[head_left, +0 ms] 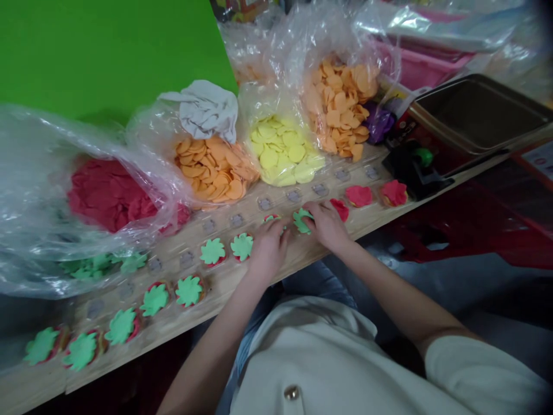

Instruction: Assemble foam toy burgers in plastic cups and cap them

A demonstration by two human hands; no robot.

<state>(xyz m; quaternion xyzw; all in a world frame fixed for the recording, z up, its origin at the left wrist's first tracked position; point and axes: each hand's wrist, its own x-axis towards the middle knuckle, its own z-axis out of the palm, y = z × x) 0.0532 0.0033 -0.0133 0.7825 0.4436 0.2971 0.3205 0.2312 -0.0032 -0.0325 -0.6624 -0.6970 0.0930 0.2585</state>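
Note:
A row of layered foam flowers stands along the front of the table, green toothed pieces such as this one (213, 251) topping red ones. My left hand (268, 246) bends its fingers over one of these; red and a bit of green show at its fingertips, the rest hidden. To its right, my right hand (326, 226) has thumb and fingers closed at the edge of a green foam piece (302, 221). Just beyond that hand is a red foam petal piece (340, 210), partly covered. Two more red-topped pieces (358, 196) (394, 193) continue the row.
Clear plastic bags hold red (113, 196), orange (213, 170), yellow (283, 150) and more orange foam pieces (339, 104). A white cloth-like bundle (208, 109) lies on one bag. Clear trays with grey squares (237, 220) run behind the row. A dark lidded box (479, 121) stands right.

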